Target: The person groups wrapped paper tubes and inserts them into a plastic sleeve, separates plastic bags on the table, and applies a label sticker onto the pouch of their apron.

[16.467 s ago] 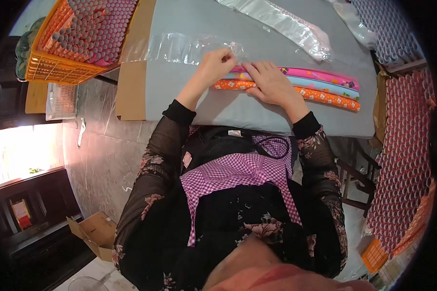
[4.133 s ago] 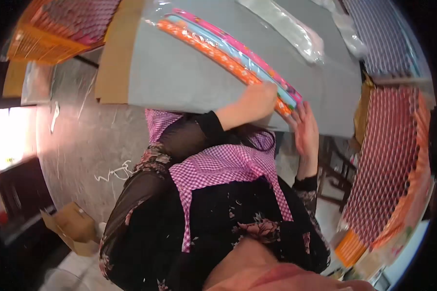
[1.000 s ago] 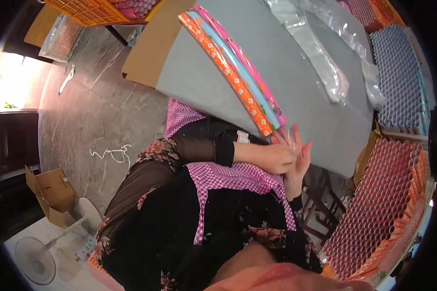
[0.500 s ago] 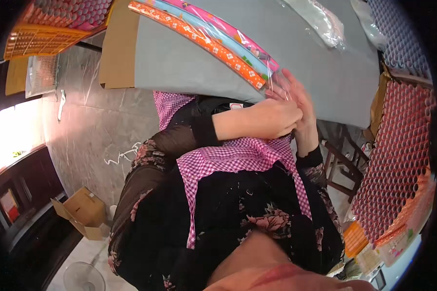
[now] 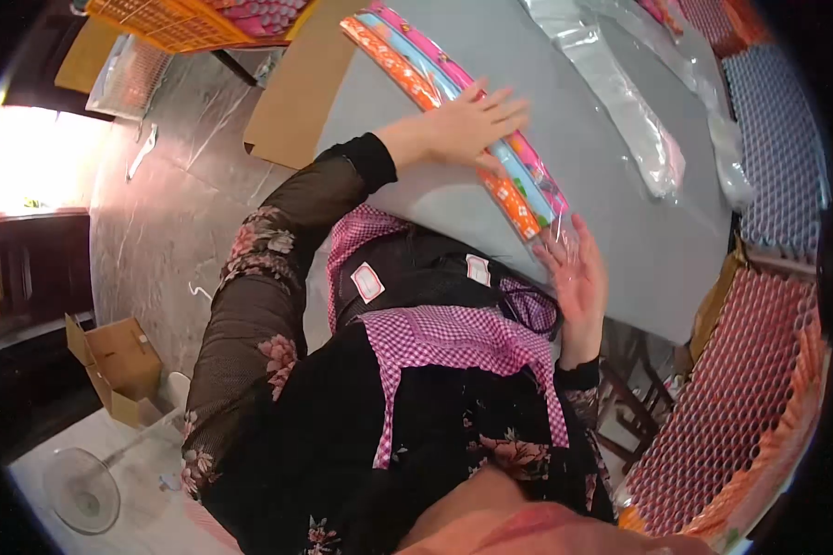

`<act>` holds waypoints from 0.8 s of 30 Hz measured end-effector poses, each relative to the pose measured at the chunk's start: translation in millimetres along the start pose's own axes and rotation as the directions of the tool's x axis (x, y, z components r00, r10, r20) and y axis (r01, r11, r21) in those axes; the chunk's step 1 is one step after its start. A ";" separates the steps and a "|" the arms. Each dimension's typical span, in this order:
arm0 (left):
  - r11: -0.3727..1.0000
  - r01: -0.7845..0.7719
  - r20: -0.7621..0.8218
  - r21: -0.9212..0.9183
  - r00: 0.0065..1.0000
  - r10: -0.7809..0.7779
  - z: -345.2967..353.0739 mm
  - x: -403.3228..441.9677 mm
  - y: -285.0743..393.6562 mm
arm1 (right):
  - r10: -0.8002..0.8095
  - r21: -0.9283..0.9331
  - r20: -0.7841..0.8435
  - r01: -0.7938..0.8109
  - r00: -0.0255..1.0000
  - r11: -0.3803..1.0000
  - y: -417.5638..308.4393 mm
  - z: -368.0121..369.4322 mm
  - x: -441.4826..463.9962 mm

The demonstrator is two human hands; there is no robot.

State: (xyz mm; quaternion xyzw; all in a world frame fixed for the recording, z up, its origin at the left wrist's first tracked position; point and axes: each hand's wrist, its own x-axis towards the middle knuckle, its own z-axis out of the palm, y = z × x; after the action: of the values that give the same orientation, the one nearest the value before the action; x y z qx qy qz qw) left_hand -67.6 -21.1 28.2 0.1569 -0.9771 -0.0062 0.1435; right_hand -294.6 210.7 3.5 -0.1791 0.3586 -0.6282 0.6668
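Parted from the right hand (image 5: 576,277), the left hand (image 5: 472,125) lies spread across 3 plastic-sleeved patterned rolls (image 5: 528,188) at upper centre; the right, fingers splayed, touches the clear sleeve end (image 5: 565,229). Smoothing appears in hand; the next move likely calls for light pressure. Grey table (image 5: 643,250) beneath, orange crate (image 5: 171,26) upper left.

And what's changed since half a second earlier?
The left hand has moved from the clear plastic sleeve's end, beside the right hand, forward and left onto the orange, blue and pink patterned rolls. The right hand stays at that end; rolls remain side by side.
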 end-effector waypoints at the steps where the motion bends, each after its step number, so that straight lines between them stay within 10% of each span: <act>1: 1.000 0.011 -0.010 0.008 1.000 -0.011 3.9 0.3 -2.1 | -0.004 -0.016 -0.019 0.003 1.000 1.000 -1.3 2.1 -0.6; 24: 0.988 0.034 -0.049 0.154 0.998 -0.027 24.2 7.0 3.2 | -0.030 -0.256 -0.224 -0.029 0.974 0.966 -20.6 22.1 22.8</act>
State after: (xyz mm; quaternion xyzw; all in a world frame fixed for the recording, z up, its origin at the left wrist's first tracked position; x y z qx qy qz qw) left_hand -81.7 -21.0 7.2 0.1827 -0.9685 0.0710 0.1534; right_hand -294.8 180.9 26.9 -0.1916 0.5105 -0.5927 0.5927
